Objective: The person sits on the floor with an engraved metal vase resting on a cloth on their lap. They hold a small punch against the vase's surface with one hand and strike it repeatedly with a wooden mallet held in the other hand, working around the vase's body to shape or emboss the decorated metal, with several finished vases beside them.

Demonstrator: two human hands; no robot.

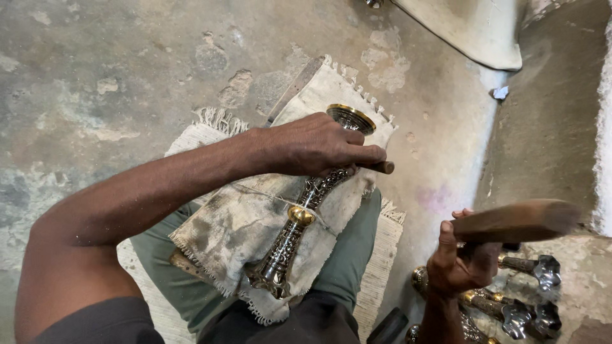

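Note:
A tall engraved brass-and-silver metal stand (299,223) lies on a dirty white cloth (248,223) over my lap, its round gold-rimmed end (351,118) pointing away. My left hand (312,145) rests on the upper part of the stand, fingers closed around a small dark chisel (382,167) held against the metal. My right hand (460,255) is raised at the lower right, gripping a wooden mallet (516,221) that looks blurred.
Several similar engraved metal pieces (510,306) lie on the floor at lower right. A fringed woven mat (382,255) lies under my legs. A worn concrete floor (95,95) surrounds it, with a raised ledge (548,127) on the right and pale sheet (472,28) at the top.

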